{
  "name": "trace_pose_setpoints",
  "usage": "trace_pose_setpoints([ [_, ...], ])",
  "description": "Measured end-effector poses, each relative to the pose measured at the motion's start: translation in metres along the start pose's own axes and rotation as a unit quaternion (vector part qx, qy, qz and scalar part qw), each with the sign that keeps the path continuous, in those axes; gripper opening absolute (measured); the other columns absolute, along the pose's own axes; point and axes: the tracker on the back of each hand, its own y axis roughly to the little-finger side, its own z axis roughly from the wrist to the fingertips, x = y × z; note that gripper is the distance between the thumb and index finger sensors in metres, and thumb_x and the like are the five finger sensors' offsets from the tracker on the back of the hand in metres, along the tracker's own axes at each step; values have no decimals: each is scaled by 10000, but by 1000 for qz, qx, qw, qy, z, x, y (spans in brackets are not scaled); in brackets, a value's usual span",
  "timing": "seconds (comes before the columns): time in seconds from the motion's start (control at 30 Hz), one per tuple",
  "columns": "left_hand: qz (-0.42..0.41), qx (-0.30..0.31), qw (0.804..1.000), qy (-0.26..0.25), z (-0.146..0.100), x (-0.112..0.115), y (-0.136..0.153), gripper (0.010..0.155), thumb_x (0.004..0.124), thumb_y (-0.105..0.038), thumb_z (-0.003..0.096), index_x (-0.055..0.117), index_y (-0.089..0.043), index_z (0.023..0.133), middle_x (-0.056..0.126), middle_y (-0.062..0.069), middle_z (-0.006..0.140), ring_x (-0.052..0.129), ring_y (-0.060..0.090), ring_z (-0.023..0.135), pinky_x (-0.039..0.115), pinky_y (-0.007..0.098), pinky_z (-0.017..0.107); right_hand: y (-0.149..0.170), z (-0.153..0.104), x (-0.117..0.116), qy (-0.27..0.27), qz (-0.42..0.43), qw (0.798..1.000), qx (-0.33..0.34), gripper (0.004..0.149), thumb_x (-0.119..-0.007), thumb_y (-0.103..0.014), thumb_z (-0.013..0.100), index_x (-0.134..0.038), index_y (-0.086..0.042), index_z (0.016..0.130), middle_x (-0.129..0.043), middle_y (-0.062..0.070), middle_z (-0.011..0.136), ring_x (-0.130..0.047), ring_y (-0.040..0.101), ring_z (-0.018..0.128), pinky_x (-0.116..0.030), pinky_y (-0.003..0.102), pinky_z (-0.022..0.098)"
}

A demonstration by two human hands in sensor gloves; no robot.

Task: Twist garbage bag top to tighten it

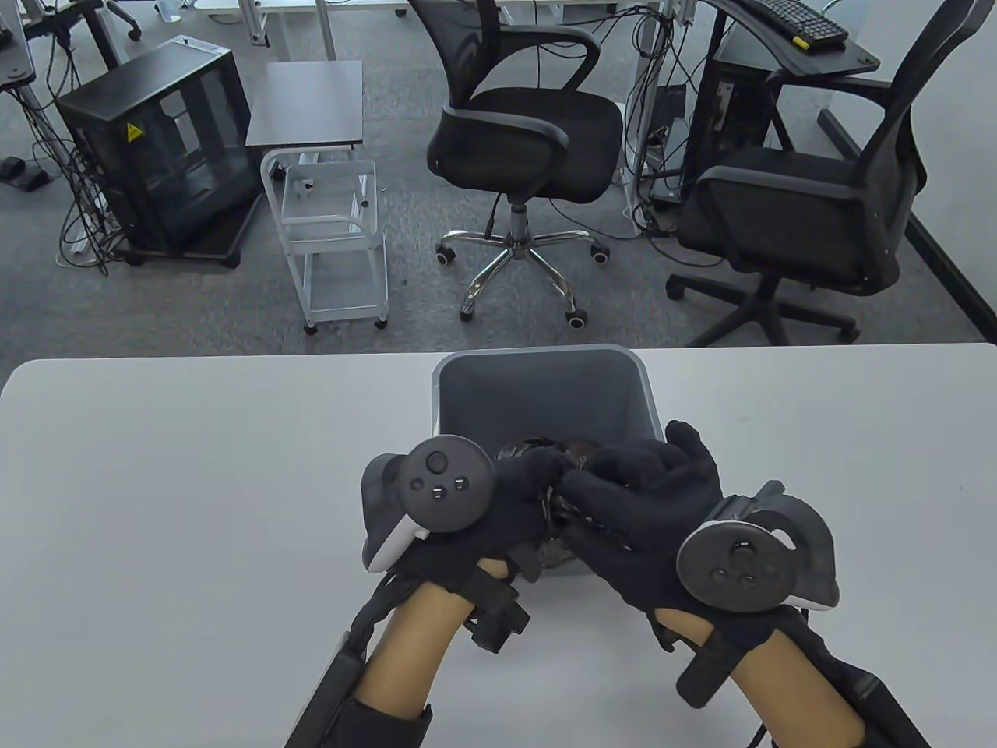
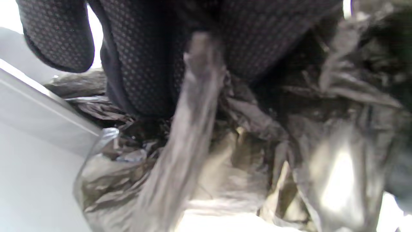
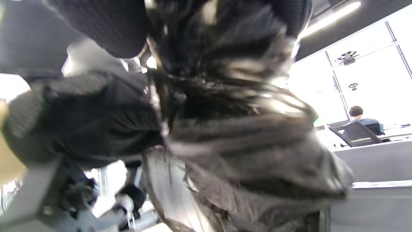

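A grey plastic bin (image 1: 537,382) stands on the white table with a black garbage bag (image 1: 545,450) inside it. Both gloved hands meet over the bin's near side. My left hand (image 1: 530,475) grips the gathered bag top. My right hand (image 1: 615,487) grips the same bunched plastic from the right, its fingers touching the left hand's. In the left wrist view a twisted strand of bag (image 2: 190,129) runs down from my fingers (image 2: 145,64) into crumpled plastic (image 2: 322,145). In the right wrist view the bunched bag (image 3: 231,129) fills the frame below my fingers (image 3: 106,25).
The white table (image 1: 195,483) stretches left and right of the bin. Beyond its far edge stand two black office chairs (image 1: 530,132) (image 1: 810,210), a white wire cart (image 1: 335,234) and a black cabinet (image 1: 156,148) on the floor.
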Motion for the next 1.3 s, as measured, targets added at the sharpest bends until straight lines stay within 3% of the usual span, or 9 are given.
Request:
trace_pose_setpoints([
  [0.23, -131, -61, 988, -61, 0, -26, 24, 420, 939, -339, 406, 899, -261, 817, 1018, 16, 603, 1057, 258, 464, 815, 616, 477, 39, -28, 17, 41, 10, 998, -51, 746, -792, -600, 487, -588, -190, 1076, -552, 194, 1028, -565, 474, 903, -338, 795, 642],
  [0.5, -215, -51, 972, -76, 2, -32, 9, 425, 926, -355, 419, 880, -265, 831, 1010, -6, 615, 1055, 238, 477, 819, 602, 483, 54, -28, -22, -58, -52, 993, -92, 902, -811, -622, 466, -410, -149, 1121, -302, 246, 1103, -335, 549, 982, -282, 804, 634],
  [0.63, -230, -40, 970, -63, 4, -24, -3, 428, 925, -359, 419, 879, -263, 833, 1010, -8, 616, 1055, 236, 479, 819, 602, 483, 46, -14, -38, -50, -36, 994, -88, 932, -800, -634, 464, -361, -144, 1124, -244, 254, 1103, -284, 562, 983, -271, 804, 629],
  [0.77, -231, -34, 972, -27, 6, -13, -11, 421, 920, -353, 427, 884, -276, 839, 1003, -7, 652, 1036, 263, 533, 794, 620, 502, 34, 3, -37, 12, 2, 996, -86, 871, -775, -623, 476, -419, -156, 1118, -277, 258, 1102, -312, 564, 977, -287, 798, 630],
  [0.9, -201, -35, 978, 50, 2, 1, -15, 436, 879, -467, 458, 897, -293, 857, 763, 48, 948, 791, 359, 837, 651, 683, 590, 25, 18, -32, 76, 44, 992, -90, 685, -766, -560, 493, -671, -144, 1029, -392, 247, 1092, -409, 552, 965, -340, 785, 633],
  [0.97, -228, -25, 973, 22, -2, -2, -14, 468, 881, -479, 456, 900, -287, 882, 720, 73, 983, 740, 389, 873, 630, 692, 593, 27, 21, -29, 84, 38, 991, -95, 580, -766, -544, 493, -791, -174, 938, -454, 229, 1087, -457, 535, 964, -365, 777, 639],
  [1.03, -235, -11, 972, 14, -10, -8, -11, 606, 873, -535, 457, 791, -286, 1003, 632, 85, 1054, 689, 404, 922, 622, 692, 597, 31, 21, -27, 101, 63, 987, -104, 459, -750, -484, 513, -871, -198, 852, -511, 218, 1073, -488, 525, 958, -376, 775, 637],
  [1.2, -201, -22, 978, -50, -37, -37, 7, 719, 870, -557, 459, 614, -328, 1091, 486, 81, 1129, 616, 409, 973, 591, 700, 617, 48, 20, -20, 121, 111, 976, -140, 435, -753, -464, 519, -892, -189, 827, -535, 226, 1061, -496, 530, 950, -375, 775, 636],
  [1.3, -136, -34, 988, -58, -47, -40, 14, 768, 877, -547, 457, 529, -360, 1115, 376, 84, 1155, 497, 420, 1024, 532, 716, 640, 51, 22, -19, 125, 129, 972, -152, 440, -755, -468, 519, -894, -188, 829, -531, 230, 1061, -489, 534, 949, -371, 776, 634],
])
